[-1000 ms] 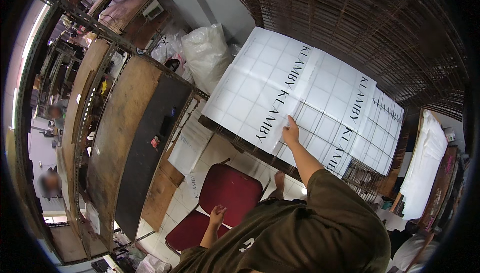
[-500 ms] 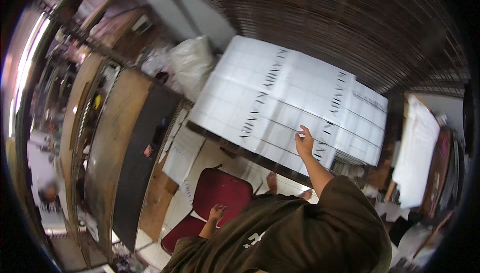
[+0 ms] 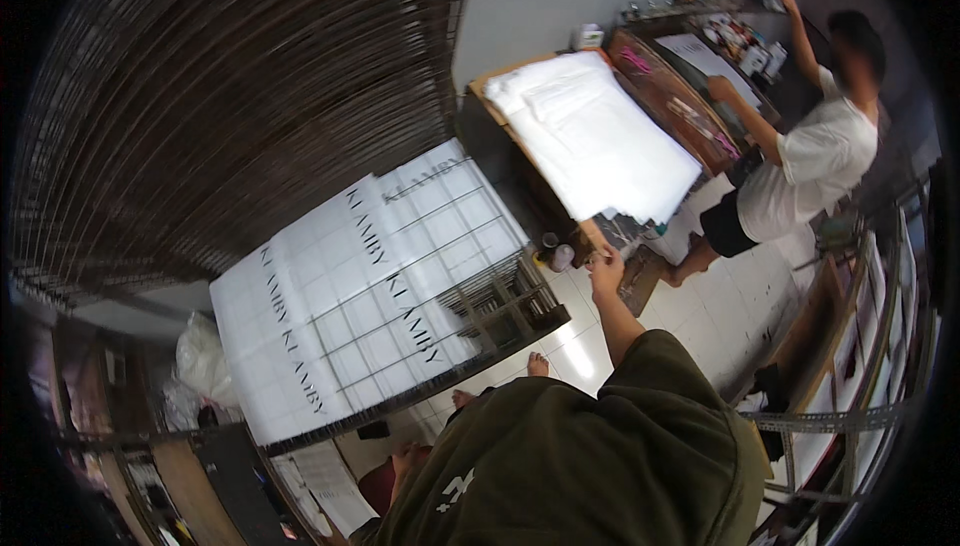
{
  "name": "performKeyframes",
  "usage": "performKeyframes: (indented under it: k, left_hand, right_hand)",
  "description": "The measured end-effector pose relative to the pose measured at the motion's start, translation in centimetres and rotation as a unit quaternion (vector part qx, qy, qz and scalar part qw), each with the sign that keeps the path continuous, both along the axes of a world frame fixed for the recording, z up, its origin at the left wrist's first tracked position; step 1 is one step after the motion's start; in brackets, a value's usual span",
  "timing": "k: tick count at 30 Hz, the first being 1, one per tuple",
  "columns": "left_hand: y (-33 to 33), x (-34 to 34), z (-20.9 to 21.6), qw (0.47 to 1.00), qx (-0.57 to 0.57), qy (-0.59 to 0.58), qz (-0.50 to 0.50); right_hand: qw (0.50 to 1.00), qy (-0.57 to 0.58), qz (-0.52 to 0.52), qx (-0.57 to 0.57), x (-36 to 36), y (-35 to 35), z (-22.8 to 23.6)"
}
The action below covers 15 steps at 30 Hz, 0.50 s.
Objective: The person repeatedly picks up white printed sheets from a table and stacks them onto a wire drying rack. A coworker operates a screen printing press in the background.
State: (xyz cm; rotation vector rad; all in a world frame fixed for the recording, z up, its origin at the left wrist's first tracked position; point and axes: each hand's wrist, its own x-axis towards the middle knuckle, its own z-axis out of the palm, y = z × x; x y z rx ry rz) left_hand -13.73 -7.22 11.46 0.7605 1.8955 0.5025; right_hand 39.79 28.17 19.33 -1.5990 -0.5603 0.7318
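My right hand (image 3: 606, 272) reaches forward, fingers loosely bent and apart, with nothing visible in it. It hovers over the floor, near the close corner of a table (image 3: 482, 86) bearing a stack of white sheets (image 3: 600, 136). Low at my left side, my left hand (image 3: 408, 460) is small and partly blurred; its fingers look loosely apart and hold nothing I can see. It is nearest a dark red chair (image 3: 378, 486). Between my hands and the far wall, white sheets with black lettering (image 3: 330, 296) lie across a wire drying rack (image 3: 500, 311).
Raised wire racks (image 3: 250, 96) tilt above the lettered sheets. At the right, a person in a white shirt (image 3: 825, 161) stands by a dark worktable (image 3: 690, 111) with bottles. Metal-framed shelving (image 3: 850, 421) stands close on my right. A plastic bag (image 3: 205, 358) sits at far left.
My view has turned to the right, bringing the stack of white sheets and the other person into sight. My right hand has gone from over the lettered sheets to beyond the rack's right side.
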Motion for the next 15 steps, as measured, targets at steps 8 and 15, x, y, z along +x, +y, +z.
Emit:
performKeyframes:
  k: [8,15]
  left_hand:
    - [6.3,4.1,3.0,0.992,0.05,0.096,-0.065]
    - [7.0,4.6,4.2,0.976,-0.061,0.197,-0.072]
  right_hand:
    - [0.939,0.303,-0.139,0.083,17.0,1.0,3.3]
    - [0.895,0.415,-0.019,0.159,19.0,5.9,8.4]
